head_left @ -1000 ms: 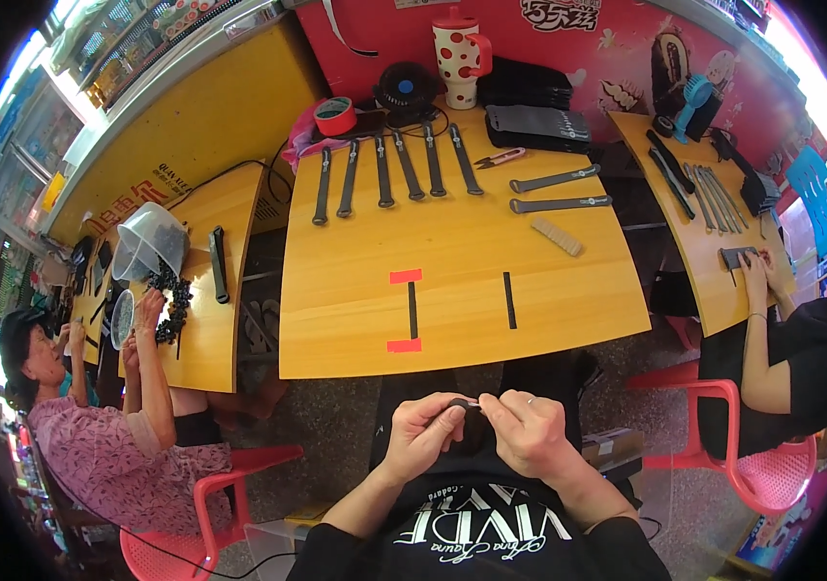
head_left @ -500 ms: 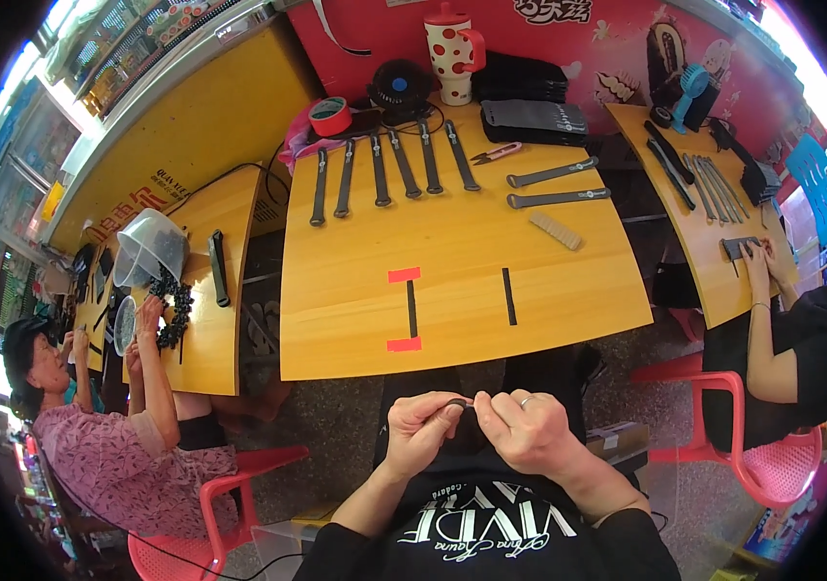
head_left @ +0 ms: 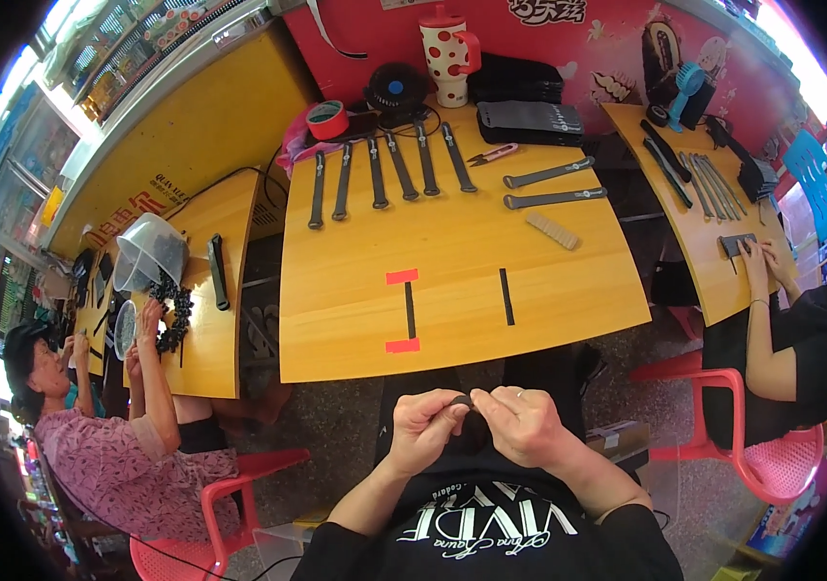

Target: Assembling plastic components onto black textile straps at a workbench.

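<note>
My left hand [head_left: 425, 429] and my right hand [head_left: 524, 426] meet in front of my chest, just off the table's near edge. Thumb and fingers of the left close on a small dark strap-like piece [head_left: 462, 400], mostly hidden by the fingers. The right hand's fingertips pinch at that piece's right end; whether they hold something else too is hidden. On the table [head_left: 336, 339] nearest to me lie two narrow black strips; the left strip [head_left: 410, 310] runs between two red tape pieces [head_left: 402, 277], and the right strip [head_left: 506, 297] lies alone.
Several dark grey straps [head_left: 379, 172] lie farther back, with two more straps [head_left: 555, 198] at right. Pink-handled snips [head_left: 493, 154], a beige ridged block [head_left: 552, 231], red tape roll [head_left: 327, 120], black fan [head_left: 396, 87] and dotted tumbler [head_left: 445, 63] surround them. People work at both side tables.
My hands stay together at nearly the same spot, with the right fingers shifted slightly around the dark piece. The view has shifted a little.
</note>
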### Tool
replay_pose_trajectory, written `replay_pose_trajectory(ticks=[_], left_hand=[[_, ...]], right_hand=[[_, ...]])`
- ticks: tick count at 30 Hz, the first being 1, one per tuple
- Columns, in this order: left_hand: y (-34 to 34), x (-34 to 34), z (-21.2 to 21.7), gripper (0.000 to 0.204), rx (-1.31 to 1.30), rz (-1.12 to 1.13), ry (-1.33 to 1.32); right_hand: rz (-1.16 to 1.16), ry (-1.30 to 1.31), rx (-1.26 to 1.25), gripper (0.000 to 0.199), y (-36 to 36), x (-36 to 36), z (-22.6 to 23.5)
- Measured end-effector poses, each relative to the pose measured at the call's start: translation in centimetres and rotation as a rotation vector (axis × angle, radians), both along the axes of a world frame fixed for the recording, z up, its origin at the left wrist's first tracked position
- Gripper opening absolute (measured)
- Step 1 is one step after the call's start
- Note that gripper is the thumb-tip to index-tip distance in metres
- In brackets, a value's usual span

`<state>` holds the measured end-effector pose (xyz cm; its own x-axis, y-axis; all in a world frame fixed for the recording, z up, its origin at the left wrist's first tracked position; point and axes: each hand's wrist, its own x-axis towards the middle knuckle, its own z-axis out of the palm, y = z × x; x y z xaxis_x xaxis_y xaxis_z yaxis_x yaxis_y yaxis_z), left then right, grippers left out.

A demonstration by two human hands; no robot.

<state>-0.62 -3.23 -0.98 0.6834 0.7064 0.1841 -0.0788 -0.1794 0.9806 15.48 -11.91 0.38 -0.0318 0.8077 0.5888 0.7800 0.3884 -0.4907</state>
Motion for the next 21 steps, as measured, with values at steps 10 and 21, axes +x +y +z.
replay_pose_trajectory(ticks=[10, 21], left_hand=[[0.2, -0.4, 0.1, 0.021, 0.024, -0.07, 0.023], [5.1, -1.1, 4.3, 0.013, -0.268, -0.542, 0.288]], right_hand=[[-0.035, 0.169, -0.125, 0.02, 0.5, 0.2, 1.0], [0.073, -0.266, 0.04, 0.024, 0.3, 1.7, 2.6]])
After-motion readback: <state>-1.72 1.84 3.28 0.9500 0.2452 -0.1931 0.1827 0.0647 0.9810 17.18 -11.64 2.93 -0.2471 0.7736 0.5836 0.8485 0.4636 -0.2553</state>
